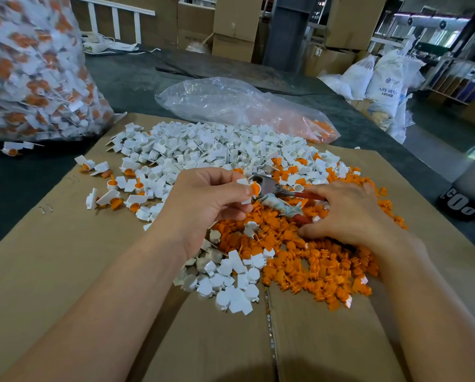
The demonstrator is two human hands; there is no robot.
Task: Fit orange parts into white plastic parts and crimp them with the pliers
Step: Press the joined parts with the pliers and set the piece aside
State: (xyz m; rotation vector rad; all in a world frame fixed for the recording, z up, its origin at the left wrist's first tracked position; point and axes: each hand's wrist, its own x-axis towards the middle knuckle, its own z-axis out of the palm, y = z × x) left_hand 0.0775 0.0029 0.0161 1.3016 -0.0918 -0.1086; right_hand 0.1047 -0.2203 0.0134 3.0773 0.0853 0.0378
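My left hand pinches a white plastic part with an orange part fitted in it, held just left of the jaws of the pliers. The pliers have red handles and lie on the pile, one handle wrapped in pale tape. My right hand rests over the handles, with fingers spread and curled loosely round them. A heap of loose white parts fills the far side of the cardboard, and loose orange parts lie near my right hand.
Several assembled pieces lie at the left of the cardboard sheet. A big clear bag of finished pieces stands at the far left. A crumpled plastic bag with orange parts lies behind the heap. Boxes and sacks stand beyond the dark table.
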